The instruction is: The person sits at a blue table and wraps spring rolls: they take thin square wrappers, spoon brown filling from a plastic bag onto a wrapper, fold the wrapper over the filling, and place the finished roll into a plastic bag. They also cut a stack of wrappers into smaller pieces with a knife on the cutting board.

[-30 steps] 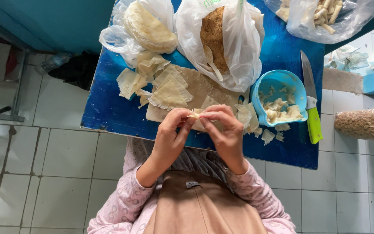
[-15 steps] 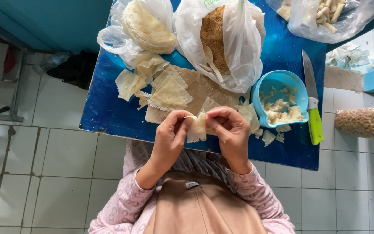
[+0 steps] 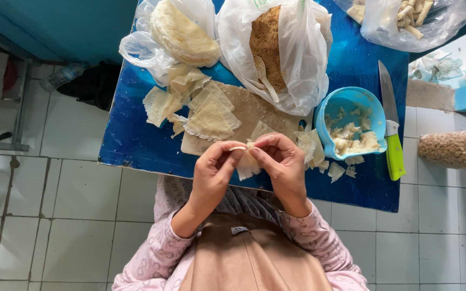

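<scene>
Home kitchen: blue table (image 3: 136, 140), knife (image 3: 390, 126), tiled floor (image 3: 55, 215).

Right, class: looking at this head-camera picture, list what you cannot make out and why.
- Inside of the wrapper: head view, hidden by the left hand and right hand.
- Bag of rolls: cut off by the top edge.
- Bag of nuts: cut off by the right edge.
- Spoon bowl: veiled by the plastic bag.

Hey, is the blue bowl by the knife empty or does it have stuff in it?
Partly filled: the blue bowl holds pale pieces over its lower half, with bare blue inside above.
</scene>
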`<state>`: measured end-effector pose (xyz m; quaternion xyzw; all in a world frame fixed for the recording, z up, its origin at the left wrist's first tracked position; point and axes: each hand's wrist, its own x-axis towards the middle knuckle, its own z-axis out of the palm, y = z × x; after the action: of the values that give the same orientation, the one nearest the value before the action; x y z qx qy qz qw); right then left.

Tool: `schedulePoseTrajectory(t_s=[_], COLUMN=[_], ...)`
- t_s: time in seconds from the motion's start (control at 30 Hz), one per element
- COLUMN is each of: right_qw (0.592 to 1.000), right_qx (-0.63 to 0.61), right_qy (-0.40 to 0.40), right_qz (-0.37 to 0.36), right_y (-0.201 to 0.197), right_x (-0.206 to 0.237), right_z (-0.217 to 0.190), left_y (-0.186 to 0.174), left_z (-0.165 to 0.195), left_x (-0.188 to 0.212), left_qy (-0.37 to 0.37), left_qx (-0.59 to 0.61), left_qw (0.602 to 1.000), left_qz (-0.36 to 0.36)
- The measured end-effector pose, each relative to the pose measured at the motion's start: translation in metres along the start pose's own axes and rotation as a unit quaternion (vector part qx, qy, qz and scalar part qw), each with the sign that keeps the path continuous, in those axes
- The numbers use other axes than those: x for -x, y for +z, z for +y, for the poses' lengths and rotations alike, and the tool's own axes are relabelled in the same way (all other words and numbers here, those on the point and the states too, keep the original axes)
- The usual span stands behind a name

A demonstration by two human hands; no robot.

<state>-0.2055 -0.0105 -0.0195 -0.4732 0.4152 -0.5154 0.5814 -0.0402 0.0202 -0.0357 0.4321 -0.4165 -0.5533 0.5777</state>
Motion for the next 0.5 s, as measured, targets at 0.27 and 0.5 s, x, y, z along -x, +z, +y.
schedulePoseTrajectory(t_s=[0.27, 0.5], right_qw=[0.989, 0.926], right_qx=[0.108, 0.323], right_qy=[-0.094, -0.188], right_qz=[0.046, -0.058], right_y=[0.006, 0.009], right_x=[0.004, 0.008], right_z=[-0.007, -0.040], left_y=[-0.002, 0.002], left_z=[-0.002, 0.010], left_x=[-0.005, -0.004], left_qy=[-0.043, -0.007], left_qx=[0.118, -0.043], left_qw=[0.990, 0.998], left_qz=[-0.065, -0.038])
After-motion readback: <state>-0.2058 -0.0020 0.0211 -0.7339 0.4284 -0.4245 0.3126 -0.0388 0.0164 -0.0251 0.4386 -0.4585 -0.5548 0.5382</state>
